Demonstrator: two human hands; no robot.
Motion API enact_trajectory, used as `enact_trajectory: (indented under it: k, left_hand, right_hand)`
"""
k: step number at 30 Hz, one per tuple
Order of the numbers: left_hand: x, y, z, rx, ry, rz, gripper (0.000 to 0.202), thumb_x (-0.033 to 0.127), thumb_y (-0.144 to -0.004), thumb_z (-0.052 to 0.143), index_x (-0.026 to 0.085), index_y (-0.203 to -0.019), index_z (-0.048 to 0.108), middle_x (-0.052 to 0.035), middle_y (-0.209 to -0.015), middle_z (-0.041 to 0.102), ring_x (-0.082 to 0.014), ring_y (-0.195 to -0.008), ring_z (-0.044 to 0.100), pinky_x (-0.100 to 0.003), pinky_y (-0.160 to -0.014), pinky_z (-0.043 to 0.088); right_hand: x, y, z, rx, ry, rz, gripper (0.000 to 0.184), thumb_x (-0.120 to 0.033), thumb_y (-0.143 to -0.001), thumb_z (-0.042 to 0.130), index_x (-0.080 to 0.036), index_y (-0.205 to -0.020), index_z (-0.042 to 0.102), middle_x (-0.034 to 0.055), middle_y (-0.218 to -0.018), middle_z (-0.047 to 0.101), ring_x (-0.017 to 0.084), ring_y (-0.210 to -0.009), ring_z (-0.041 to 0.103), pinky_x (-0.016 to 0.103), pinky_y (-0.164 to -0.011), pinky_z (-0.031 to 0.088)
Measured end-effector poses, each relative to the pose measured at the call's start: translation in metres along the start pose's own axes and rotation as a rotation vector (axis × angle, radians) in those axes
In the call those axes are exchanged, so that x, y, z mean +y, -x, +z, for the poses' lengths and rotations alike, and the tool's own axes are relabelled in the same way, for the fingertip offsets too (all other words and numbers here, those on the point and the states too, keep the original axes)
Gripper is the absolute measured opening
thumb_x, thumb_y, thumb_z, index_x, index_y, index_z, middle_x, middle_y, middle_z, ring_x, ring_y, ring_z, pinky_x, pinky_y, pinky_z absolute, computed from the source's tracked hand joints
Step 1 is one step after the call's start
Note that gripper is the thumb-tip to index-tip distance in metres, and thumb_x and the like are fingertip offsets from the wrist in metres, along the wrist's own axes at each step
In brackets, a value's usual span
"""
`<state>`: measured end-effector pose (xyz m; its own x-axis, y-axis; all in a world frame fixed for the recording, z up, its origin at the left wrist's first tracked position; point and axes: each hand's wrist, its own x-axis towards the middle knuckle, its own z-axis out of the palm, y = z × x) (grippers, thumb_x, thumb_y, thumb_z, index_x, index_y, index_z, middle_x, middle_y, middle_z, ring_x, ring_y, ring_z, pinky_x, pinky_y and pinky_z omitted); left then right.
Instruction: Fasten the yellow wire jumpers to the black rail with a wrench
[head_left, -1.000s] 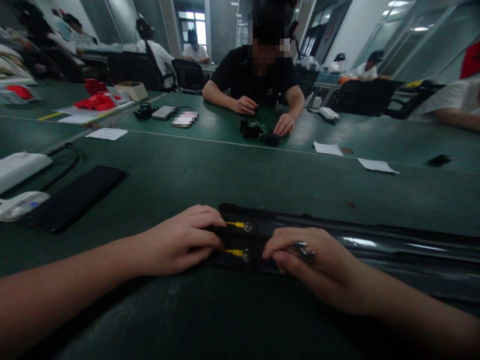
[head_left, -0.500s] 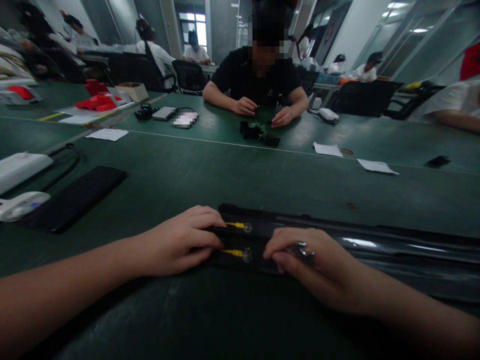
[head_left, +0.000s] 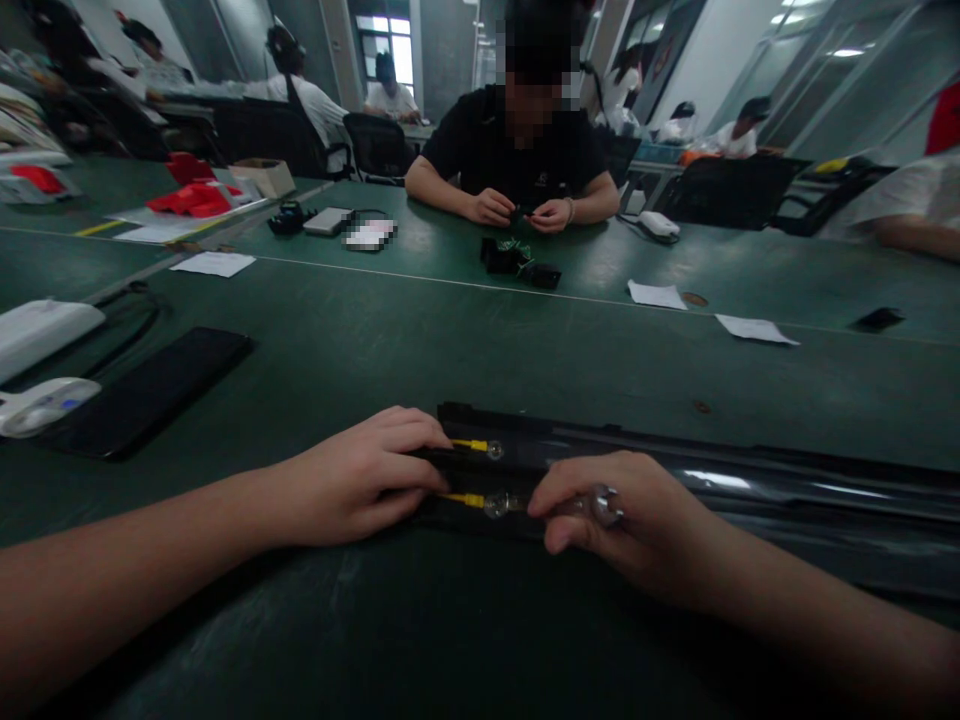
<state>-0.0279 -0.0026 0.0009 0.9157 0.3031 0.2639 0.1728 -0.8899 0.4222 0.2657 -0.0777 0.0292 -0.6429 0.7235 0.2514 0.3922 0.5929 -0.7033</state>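
Observation:
A long black track [head_left: 750,480] lies across the green table [head_left: 465,340] in front of me. At its left end sit two small clear bulbs on yellow holders [head_left: 480,472]. My left hand [head_left: 360,480] lies curled over the track's left end, its fingers pressing on the black piece beside the yellow holders. My right hand [head_left: 607,510] is closed in a pinch on a small clear glass bulb [head_left: 604,503] with a metal end, held just right of the nearer yellow holder and over the track.
A black flat slab [head_left: 142,390] and white devices [head_left: 41,405] lie at the left. Paper slips [head_left: 754,329] rest farther back. Across the table a person in black [head_left: 517,150] handles small black parts [head_left: 517,262]. Other people sit behind at further tables.
My right hand has lifted and turned a little, drawing the clear bulb along the track by the nearer yellow holder. The person opposite has pulled both hands together. My left hand has stayed put.

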Motion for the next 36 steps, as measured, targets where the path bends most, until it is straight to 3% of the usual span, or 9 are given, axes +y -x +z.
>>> enact_trajectory:
  k: [2, 6, 15, 22, 30, 36]
  left_hand:
    - [0.000, -0.001, 0.000, -0.004, -0.002, -0.005, 0.024, 0.009, -0.094, 0.056, 0.022, -0.106, 0.072, -0.0093, -0.118, 0.064, -0.0260, -0.114, 0.058, -0.043, -0.102, 0.049]
    - [0.001, -0.001, -0.001, -0.020, 0.000, -0.007, 0.023, 0.009, -0.095, 0.054, 0.020, -0.104, 0.072, -0.0097, -0.119, 0.064, -0.0262, -0.115, 0.057, -0.044, -0.101, 0.048]
    - [0.001, -0.001, -0.001, -0.018, 0.005, -0.007, 0.024, 0.009, -0.095, 0.054, 0.020, -0.108, 0.071, -0.0096, -0.118, 0.064, -0.0259, -0.114, 0.057, -0.044, -0.103, 0.048]
    - [0.000, -0.001, -0.001, -0.029, 0.001, -0.005, 0.023, 0.010, -0.096, 0.053, 0.020, -0.106, 0.070, -0.0094, -0.120, 0.063, -0.0263, -0.116, 0.057, -0.045, -0.102, 0.046]
    - [0.000, 0.000, -0.001, -0.039, 0.017, -0.022, 0.024, 0.010, -0.096, 0.053, 0.021, -0.109, 0.070, -0.0089, -0.121, 0.062, -0.0260, -0.117, 0.055, -0.044, -0.104, 0.046]
    - [0.001, 0.000, 0.000, -0.039, 0.023, -0.021, 0.026, 0.007, -0.095, 0.051, 0.021, -0.108, 0.070, -0.0088, -0.122, 0.061, -0.0256, -0.118, 0.054, -0.045, -0.105, 0.045]
  right_hand:
    - [-0.003, 0.000, -0.002, -0.016, 0.033, 0.015, 0.010, -0.025, -0.103, 0.058, -0.020, -0.097, 0.065, -0.0005, -0.084, 0.072, 0.010, -0.070, 0.067, 0.021, -0.067, 0.052]
    - [-0.009, 0.000, -0.005, -0.031, 0.080, 0.027, 0.015, -0.015, -0.103, 0.050, -0.019, -0.102, 0.064, -0.0011, -0.084, 0.068, 0.009, -0.070, 0.064, 0.020, -0.067, 0.051]
    - [0.001, 0.001, -0.001, -0.030, -0.005, -0.020, 0.007, -0.025, -0.098, 0.067, -0.018, -0.097, 0.068, 0.0006, -0.084, 0.075, 0.011, -0.071, 0.070, 0.019, -0.068, 0.052]
    - [-0.011, 0.000, -0.005, -0.069, 0.053, 0.069, 0.013, -0.014, -0.099, 0.055, -0.019, -0.101, 0.066, -0.0009, -0.087, 0.071, 0.009, -0.074, 0.066, 0.018, -0.069, 0.051]
    - [-0.004, 0.000, -0.001, -0.042, 0.033, 0.035, 0.008, -0.023, -0.098, 0.066, -0.016, -0.095, 0.069, 0.0006, -0.080, 0.074, 0.010, -0.069, 0.069, 0.018, -0.065, 0.050]
    - [-0.011, -0.001, -0.005, -0.044, 0.063, 0.045, 0.011, -0.014, -0.098, 0.058, -0.016, -0.097, 0.068, 0.0002, -0.086, 0.073, 0.009, -0.074, 0.068, 0.017, -0.071, 0.050]
